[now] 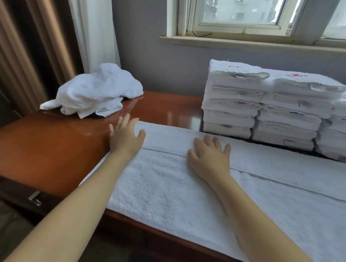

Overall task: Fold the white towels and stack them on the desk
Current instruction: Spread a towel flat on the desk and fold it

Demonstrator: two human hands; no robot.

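Towel (pixel 171 193): one, spread flat on the desk (pixel 47 150), long axis left to right, right end out of frame. A lengthwise edge line runs along it. Near long edge sits close to the desk's front edge; far edge just before the stacks (pixel 269 110).

Stacks: three, folded, back right, the rightmost cut by the frame. One crumpled pile (pixel 96 90) back left.

Left hand (pixel 125 138): flat, fingers spread, on the towel's far-left corner, fingertips over bare wood. Right hand (pixel 209 156): flat, spread, pressing on the edge line. Neither grasps anything.

Bare wood left of the towel, up to the pile.
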